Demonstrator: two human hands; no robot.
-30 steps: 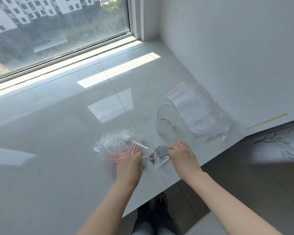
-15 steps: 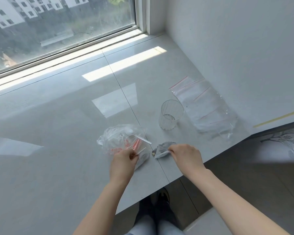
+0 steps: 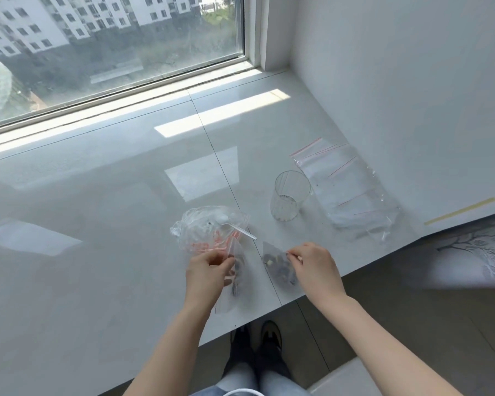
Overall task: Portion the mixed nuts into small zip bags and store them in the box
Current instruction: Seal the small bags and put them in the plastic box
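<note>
Left hand [image 3: 207, 271] pinching one crinkly clear zip bag [image 3: 236, 277]; right hand [image 3: 315, 267] pinching another nut-filled bag [image 3: 277, 267]; ribbed plastic cup [image 3: 290, 195] at one o'clock.

A window [image 3: 112, 47] overlooks buildings; yellow tape [image 3: 460, 211] marks the wall.

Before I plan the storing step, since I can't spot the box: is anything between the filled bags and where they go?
Cannot say: no box shows in this view. The left hand pinches one filled bag and the right hand pinches another, both low over the counter. Nothing covers either bag.
</note>
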